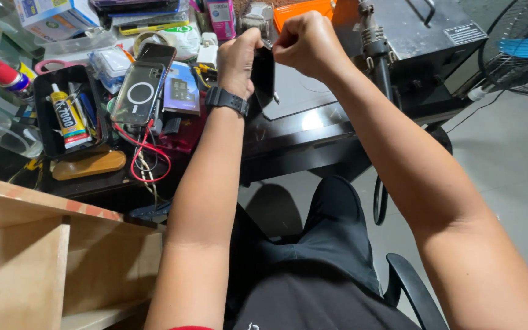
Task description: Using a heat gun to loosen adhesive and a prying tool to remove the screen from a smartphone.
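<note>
white label (464,33), grey machine (410,36), top right

Pretty bright, even indoor light overall, seems to come from above. There's a white glare patch on the dark glossy surface (313,122) just under the hands (276,52), and the pale floor (508,159) on the right looks a bit washed out. Soft shadow sits under the surface, around the chair. Focus is decent in the middle; the edges bend a little, wide-angle style, and the fan (524,46) goes slightly soft.
</note>
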